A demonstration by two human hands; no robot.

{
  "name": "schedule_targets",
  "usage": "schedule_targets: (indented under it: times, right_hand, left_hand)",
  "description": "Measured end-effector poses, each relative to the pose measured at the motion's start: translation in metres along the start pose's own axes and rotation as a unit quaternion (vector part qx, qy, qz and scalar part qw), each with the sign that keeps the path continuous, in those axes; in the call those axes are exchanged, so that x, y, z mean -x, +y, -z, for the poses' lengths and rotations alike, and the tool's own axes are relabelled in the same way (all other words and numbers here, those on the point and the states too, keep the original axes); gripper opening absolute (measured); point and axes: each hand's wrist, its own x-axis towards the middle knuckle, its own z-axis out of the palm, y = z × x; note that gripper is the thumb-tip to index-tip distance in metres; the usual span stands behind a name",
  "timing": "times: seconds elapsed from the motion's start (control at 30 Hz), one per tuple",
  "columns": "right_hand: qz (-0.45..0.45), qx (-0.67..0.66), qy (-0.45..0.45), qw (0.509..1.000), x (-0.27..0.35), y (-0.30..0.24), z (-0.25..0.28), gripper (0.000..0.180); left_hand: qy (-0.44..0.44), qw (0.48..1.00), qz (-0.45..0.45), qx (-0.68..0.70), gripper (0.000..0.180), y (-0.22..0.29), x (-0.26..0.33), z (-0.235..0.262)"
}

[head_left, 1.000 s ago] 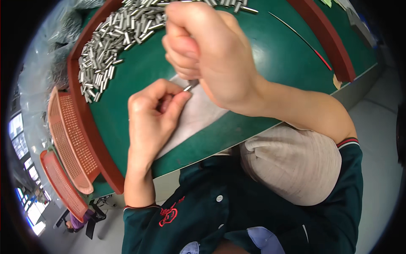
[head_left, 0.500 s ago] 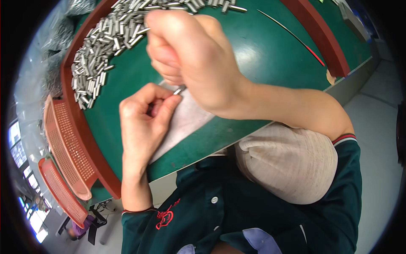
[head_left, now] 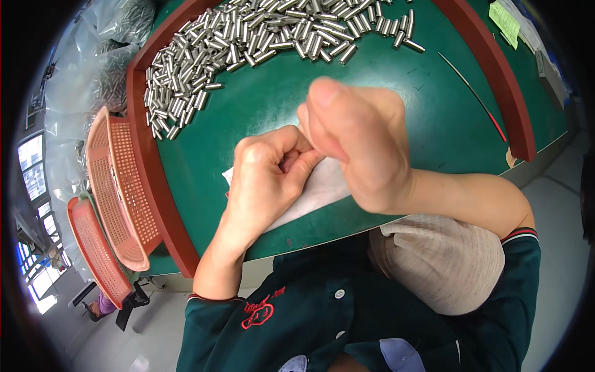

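My left hand (head_left: 257, 180) is closed in a pinch over a white cloth (head_left: 325, 193) on the green tabletop. Half a second ago a small metal cylinder showed at its fingertips; now the fingers hide that spot. Close against it, my right hand (head_left: 369, 146) is raised and curled into a fist, thumb side up, slightly blurred. What the fist holds, if anything, is hidden. Beyond both hands a large heap of short, shiny metal cylinders (head_left: 248, 40) spreads along the far and left side of the table.
A raised red-brown border (head_left: 152, 180) edges the table. A thin rod with a red handle (head_left: 494, 124) lies at the right. Two pink plastic baskets (head_left: 133, 177) stand outside the left border, near clear plastic bags (head_left: 65, 93). Green paper (head_left: 505, 25) lies at the far right.
The view has shifted, so the table and heap sit differently in the picture. Both hands are still together over the cloth. The metal cylinder at the left fingertips no longer shows.
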Motion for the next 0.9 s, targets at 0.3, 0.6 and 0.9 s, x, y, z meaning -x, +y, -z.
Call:
schedule_targets:
  times: [0.3,0.6,0.9]
  right_hand:
    - [-0.008,0.010,0.043,0.999,-0.001,0.001,0.000,0.043]
    - [-0.071,-0.063,0.024,0.995,-0.004,-0.002,0.010,0.043]
    - [-0.070,-0.059,0.015,0.996,-0.007,-0.003,0.007,0.045]
  left_hand:
    - [-0.019,0.999,0.022,-0.024,0.012,0.004,0.004,0.010]
    - [0.027,0.745,0.056,0.665,0.026,-0.027,-0.008,0.050]
    - [0.275,0.935,0.009,-0.223,0.011,-0.058,-0.025,0.057]
